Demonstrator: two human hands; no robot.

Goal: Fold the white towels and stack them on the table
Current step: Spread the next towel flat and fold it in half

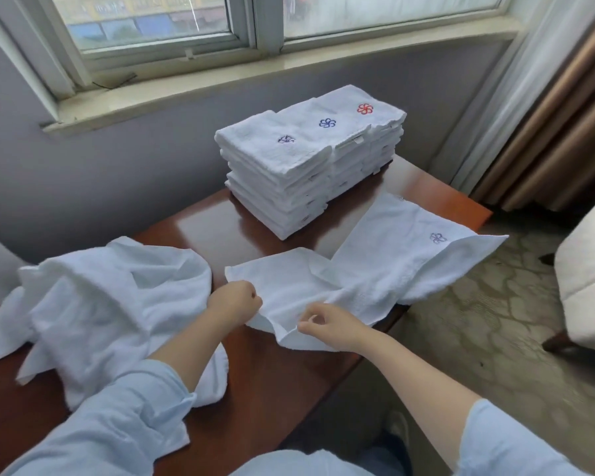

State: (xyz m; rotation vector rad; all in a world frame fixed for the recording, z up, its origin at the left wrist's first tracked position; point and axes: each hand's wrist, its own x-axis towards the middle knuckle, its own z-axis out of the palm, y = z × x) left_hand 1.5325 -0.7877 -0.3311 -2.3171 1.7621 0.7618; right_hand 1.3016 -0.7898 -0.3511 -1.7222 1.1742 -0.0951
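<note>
The towel being worked [385, 266] lies spread across the right part of the table [220, 228], one end with a small blue emblem reaching past the table's right edge and hanging over the floor. The left hand [234, 302] is closed in a fist on the near-left edge of the cloth, and the right hand [327, 324] pinches the near corner between thumb and fingers, that corner lifted slightly off the wood.

The risk I see is that overhanging end: if the person pulls the near edge toward themselves unevenly, the far part could slide off the glossy wood and drag the whole towel down. A crooked first fold would also leave the edges mismatched, so it would sit badly on the stacks.

Behind it stand the folded towels [310, 159], packed side by side in neat stacks with flower emblems on top, blue and red. A careless sweep of cloth could nudge them, since they sit close to the towel's far edge. To the left lies a rumpled heap of unfolded towels [93, 304], draped over the table's left side.

The table is dark polished wood, reflective. Beyond it run a grey wall and a window sill [255, 70], curtains [547, 115] to the right, a patterned floor [478, 321], and a pale upholstered seat [584, 269] at the far right.
</note>
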